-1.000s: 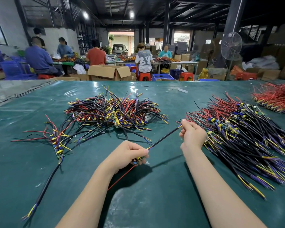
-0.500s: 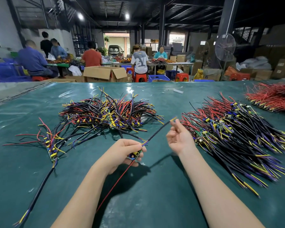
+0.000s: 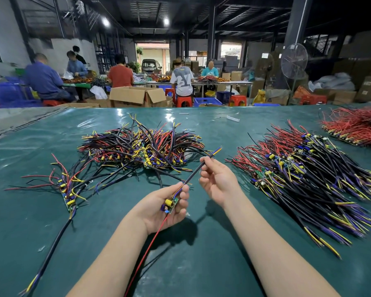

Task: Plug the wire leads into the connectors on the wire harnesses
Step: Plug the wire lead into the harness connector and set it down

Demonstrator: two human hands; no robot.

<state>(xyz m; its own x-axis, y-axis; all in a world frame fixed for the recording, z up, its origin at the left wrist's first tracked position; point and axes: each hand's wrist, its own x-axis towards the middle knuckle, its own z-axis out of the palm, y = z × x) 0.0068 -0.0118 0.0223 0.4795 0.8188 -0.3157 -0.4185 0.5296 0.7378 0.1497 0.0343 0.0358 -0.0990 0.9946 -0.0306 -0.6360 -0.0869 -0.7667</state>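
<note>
My left hand lies palm up and grips a small green circuit board with yellow parts; a red wire trails from it toward me. A black sheathed cable rises from the board up and to the right, ending in yellow and blue leads. My right hand pinches that cable near its upper part between thumb and forefinger, its other fingers loosely curled. Both hands hover just above the green table cover.
A tangled heap of wired boards lies ahead on the left, with a short row of boards beside it. A large fanned pile of harnesses fills the right. Red wires lie far right. Several people work at tables behind.
My left hand has turned palm up, so the board now shows in it. My right hand has shifted left and nearer to the left hand, and the cable stands steeper.
</note>
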